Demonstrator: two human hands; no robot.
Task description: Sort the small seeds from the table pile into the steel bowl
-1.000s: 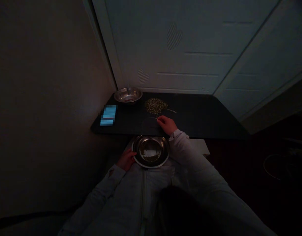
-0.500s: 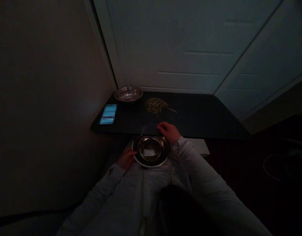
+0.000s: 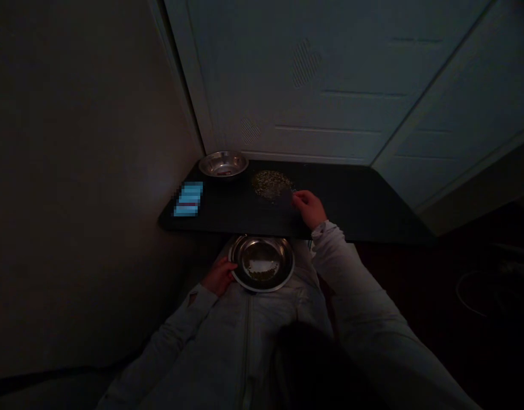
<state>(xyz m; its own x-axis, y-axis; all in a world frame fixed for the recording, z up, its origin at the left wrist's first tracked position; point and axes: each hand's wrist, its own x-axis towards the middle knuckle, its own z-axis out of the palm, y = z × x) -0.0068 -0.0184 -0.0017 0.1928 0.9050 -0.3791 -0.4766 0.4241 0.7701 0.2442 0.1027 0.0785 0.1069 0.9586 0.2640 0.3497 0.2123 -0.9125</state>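
My left hand (image 3: 219,276) is closed on the left rim of a metal bowl (image 3: 262,287), which sits at my lap below the table's front edge. Small greenish grains (image 3: 264,274) lie in the bottom of this bowl. Above the table, my right hand (image 3: 309,208) pinches a thin, see-through flat piece (image 3: 282,196); its exact kind is too dim to tell. The piece reaches left over the near right edge of a pile of small tan and greenish grains (image 3: 269,181) spread on the dark table.
A second metal bowl (image 3: 223,165) stands at the back left of the dark table (image 3: 372,205). In front of it lies a lit, blurred-out screen (image 3: 188,199). A white panelled door (image 3: 330,114) rises behind the table, and a wall (image 3: 95,171) stands at left.
My right hand has moved from above the lap bowl, forward and right to the grain pile, with the see-through piece. My left hand and the bowl have stayed in place.
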